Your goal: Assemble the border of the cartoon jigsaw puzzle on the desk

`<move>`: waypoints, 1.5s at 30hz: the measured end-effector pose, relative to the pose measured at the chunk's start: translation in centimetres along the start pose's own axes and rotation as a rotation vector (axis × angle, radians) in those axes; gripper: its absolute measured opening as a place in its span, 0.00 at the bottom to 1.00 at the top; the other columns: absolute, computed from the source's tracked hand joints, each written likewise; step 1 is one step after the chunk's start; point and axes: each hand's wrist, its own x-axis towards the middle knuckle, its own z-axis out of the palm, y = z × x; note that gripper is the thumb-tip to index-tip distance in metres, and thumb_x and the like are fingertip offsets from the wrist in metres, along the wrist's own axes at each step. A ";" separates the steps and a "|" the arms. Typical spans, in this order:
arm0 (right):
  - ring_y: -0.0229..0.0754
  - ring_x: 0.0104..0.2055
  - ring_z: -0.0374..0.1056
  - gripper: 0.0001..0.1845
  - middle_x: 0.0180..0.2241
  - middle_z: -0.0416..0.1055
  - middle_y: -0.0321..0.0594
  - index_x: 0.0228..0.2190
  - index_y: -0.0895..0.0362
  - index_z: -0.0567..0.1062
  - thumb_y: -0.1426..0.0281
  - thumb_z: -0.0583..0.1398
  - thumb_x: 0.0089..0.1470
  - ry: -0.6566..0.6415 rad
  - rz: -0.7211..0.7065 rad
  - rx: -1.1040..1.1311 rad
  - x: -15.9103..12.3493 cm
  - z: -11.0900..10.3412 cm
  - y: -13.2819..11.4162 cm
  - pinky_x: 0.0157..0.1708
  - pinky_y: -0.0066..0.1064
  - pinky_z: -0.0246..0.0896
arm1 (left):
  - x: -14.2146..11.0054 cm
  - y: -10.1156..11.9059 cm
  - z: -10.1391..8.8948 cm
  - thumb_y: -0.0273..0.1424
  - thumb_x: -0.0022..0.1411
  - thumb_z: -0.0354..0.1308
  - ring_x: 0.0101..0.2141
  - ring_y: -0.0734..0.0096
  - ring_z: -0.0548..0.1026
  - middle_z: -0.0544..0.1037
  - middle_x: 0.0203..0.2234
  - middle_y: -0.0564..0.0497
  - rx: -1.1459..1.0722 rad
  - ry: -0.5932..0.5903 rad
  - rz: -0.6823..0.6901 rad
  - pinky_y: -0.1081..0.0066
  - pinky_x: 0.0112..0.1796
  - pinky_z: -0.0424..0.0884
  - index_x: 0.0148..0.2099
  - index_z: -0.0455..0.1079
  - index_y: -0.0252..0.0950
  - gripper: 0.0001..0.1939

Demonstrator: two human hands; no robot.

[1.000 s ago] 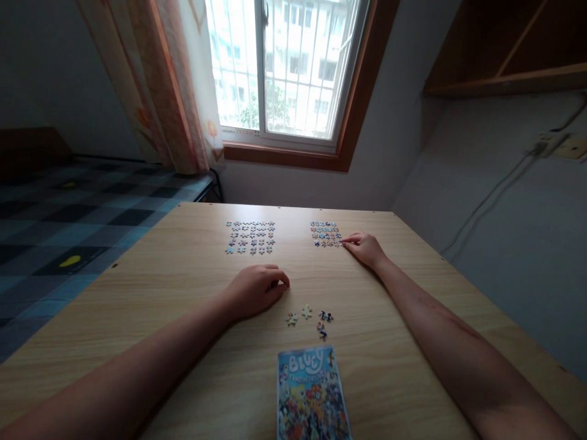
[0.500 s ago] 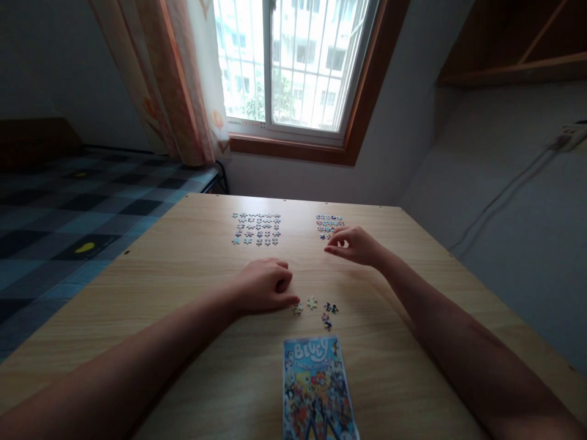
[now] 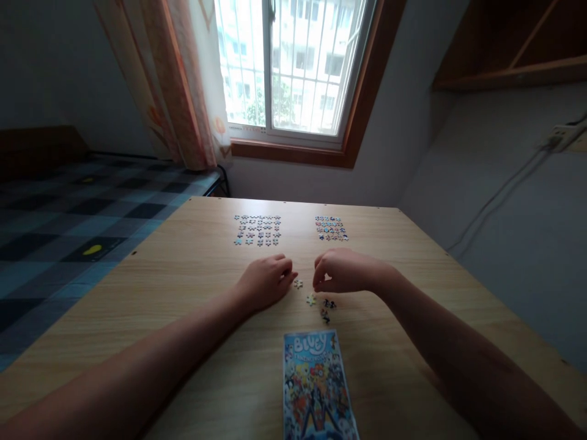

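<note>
My left hand (image 3: 267,278) rests on the table with its fingers curled together. Its fingertips press at the edge of a pale puzzle piece (image 3: 298,283). My right hand (image 3: 342,271) is just to the right, thumb and fingers closed in a downward pinch; whether anything is between the tips cannot be made out. Right under those fingertips lies a yellowish puzzle piece (image 3: 311,299). Dark puzzle pieces (image 3: 329,303) and another small cluster of puzzle pieces (image 3: 325,316) lie nearer to me. Beyond them is the puzzle box (image 3: 316,385) with "Bluey" on its lid.
Toward the back of the wooden table (image 3: 206,366), puzzle pieces stand in rows: a larger left group (image 3: 259,230) and a smaller right group (image 3: 331,228). A bed with checked cover (image 3: 59,214) is at left, a window (image 3: 298,67) behind, a wall cable (image 3: 499,186) at right.
My right hand has come back from the right group of pieces toward the loose ones. My left hand and the pale piece at its fingertips have shifted slightly away from me.
</note>
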 end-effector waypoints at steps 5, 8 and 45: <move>0.37 0.30 0.69 0.07 0.33 0.80 0.36 0.31 0.50 0.85 0.70 0.64 0.53 0.054 0.015 -0.034 -0.5 1.5 -1.7 0.31 0.30 0.56 | -0.4 0.0 -0.6 0.32 0.66 0.52 0.31 0.71 0.74 0.79 0.36 0.49 -0.086 0.065 0.177 0.70 0.33 0.68 0.39 0.76 0.38 0.11; 0.38 0.30 0.68 0.09 0.31 0.79 0.38 0.29 0.52 0.84 0.69 0.62 0.57 0.107 0.025 -0.084 -1.1 2.7 -2.4 0.32 0.31 0.56 | -0.5 0.2 -0.8 0.33 0.68 0.51 0.33 0.70 0.76 0.80 0.35 0.50 -0.055 0.032 0.272 0.69 0.34 0.69 0.38 0.78 0.40 0.13; 0.59 0.70 0.45 0.10 0.65 0.61 0.41 0.35 0.47 0.85 0.64 0.62 0.56 0.736 0.496 -0.092 0.6 6.9 10.6 0.64 0.61 0.38 | 8.1 2.1 3.6 0.29 0.66 0.48 0.38 0.60 0.77 0.76 0.41 0.46 0.168 -0.121 -0.053 0.65 0.36 0.69 0.60 0.72 0.49 0.23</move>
